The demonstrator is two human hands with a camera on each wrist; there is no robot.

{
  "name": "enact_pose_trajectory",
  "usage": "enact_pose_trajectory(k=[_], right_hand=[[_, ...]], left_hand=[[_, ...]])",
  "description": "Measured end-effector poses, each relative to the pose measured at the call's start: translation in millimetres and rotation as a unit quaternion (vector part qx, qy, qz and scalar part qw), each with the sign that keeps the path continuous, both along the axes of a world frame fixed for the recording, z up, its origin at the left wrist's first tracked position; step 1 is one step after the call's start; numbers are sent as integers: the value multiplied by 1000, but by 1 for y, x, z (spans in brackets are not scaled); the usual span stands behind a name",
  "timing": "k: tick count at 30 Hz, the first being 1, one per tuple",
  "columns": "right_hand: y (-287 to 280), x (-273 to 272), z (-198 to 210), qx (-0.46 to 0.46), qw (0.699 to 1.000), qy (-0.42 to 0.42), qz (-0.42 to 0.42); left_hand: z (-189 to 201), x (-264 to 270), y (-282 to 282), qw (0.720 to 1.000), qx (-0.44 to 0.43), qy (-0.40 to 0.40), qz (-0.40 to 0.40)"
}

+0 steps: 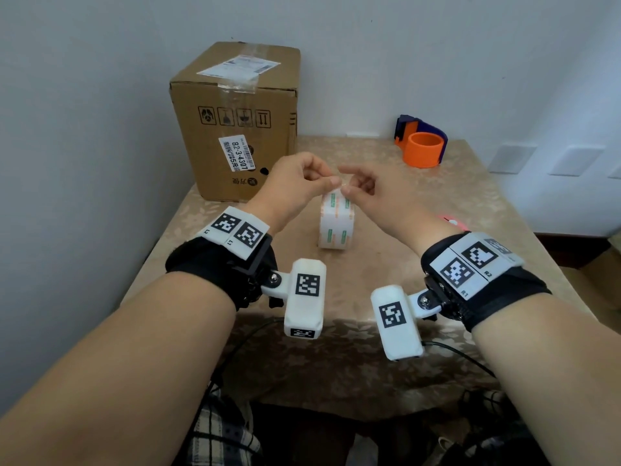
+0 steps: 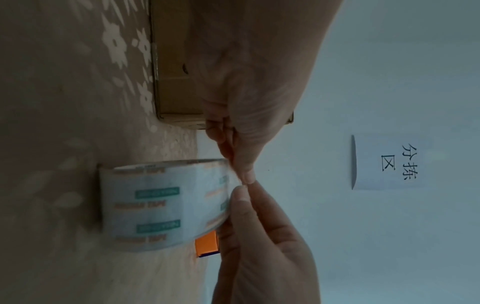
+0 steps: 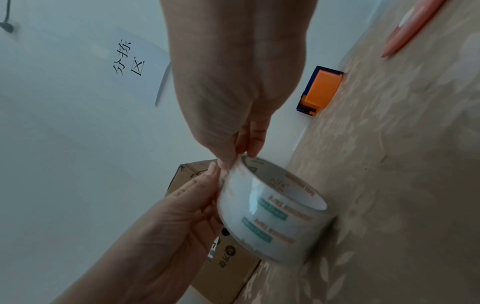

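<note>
The fingers of the left hand (image 1: 292, 186) and right hand (image 1: 373, 193) are pinching the top of the packing tape roll (image 1: 334, 227), apparently picking its end loose for peeling next.

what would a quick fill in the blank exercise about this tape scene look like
The left hand and right hand both pinch at the ____ of the tape roll, which stands on edge.
The cardboard box stands on the table to the roll's ____.
The tape dispenser at the far right corner is dark blue and ____.
Missing words: top; left; orange.
</note>
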State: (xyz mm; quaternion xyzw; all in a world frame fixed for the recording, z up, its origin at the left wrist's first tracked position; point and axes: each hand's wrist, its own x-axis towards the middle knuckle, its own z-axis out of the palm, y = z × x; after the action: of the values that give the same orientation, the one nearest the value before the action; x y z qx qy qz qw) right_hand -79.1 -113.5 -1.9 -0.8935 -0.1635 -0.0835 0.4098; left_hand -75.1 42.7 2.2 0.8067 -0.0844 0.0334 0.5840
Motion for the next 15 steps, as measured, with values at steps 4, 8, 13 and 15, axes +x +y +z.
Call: enact_pose_trajectory(k=[4,8,13,15], right_hand=[[-3,1,4,-35,999,6,15],[-4,1,5,-10,1000,5,16],[-7,4,5,-7,998,-48,-49],[-11,4,3,20,995,-55,-76]], left_hand=[[2,-1,2,1000,4,-13,-16],[7,-4,3,999,-2,-4,-47],[10,-8,0,999,-39,-31,11],[9,-9,0,999,46,-8,-15]])
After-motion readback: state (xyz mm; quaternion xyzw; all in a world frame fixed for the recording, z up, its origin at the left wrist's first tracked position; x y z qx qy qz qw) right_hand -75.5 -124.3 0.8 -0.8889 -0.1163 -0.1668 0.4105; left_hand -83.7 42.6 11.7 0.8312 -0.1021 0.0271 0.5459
